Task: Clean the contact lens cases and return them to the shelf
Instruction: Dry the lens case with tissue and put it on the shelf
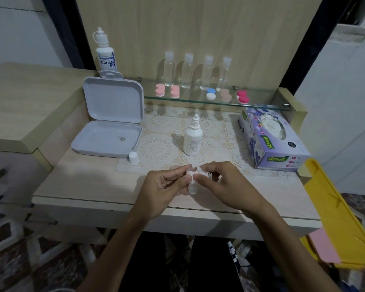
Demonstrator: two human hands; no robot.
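**Both hands working a tissue above the worktop**

The left hand (167, 182) and right hand (217, 182) are meeting fingertip to fingertip, each grip pinching the white tissue (191, 182). Any case inside is hidden. Other lens cases (209, 93) are sitting on the glass shelf (261, 105) well beyond.

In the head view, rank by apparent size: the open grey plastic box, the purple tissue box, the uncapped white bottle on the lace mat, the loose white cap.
Largest to smallest:
1. Open grey plastic box
2. Purple tissue box
3. Uncapped white bottle
4. Loose white cap

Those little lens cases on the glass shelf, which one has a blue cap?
The middle case: one blue cap, one white. The two cases to its left are pink, the next to its right is pale peach, and the far-right one is bright red-pink.
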